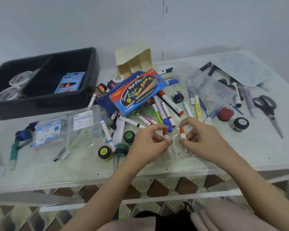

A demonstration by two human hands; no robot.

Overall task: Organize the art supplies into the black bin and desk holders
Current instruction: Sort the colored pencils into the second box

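Note:
My left hand [150, 142] pinches a white marker with a dark red cap [165, 134], held upright. My right hand [198, 139] pinches a white marker with an orange cap [182, 133] the same way, a short gap apart. Both hover over the near middle of the table, in front of a heap of markers [163, 107]. The black bin [45, 84] stands at the back left; it holds white tape rolls [20, 78] and a blue crayon box [70, 82]. A cream desk holder [135, 61] stands tilted behind the heap.
A watercolour box [137, 92] lies on the heap. Clear plastic packets [65, 130] and small paint jars [104, 152] lie to the left. A clear plastic box [208, 87], more jars [240, 123] and scissors [269, 110] lie to the right. The table's front edge [107, 179] is near.

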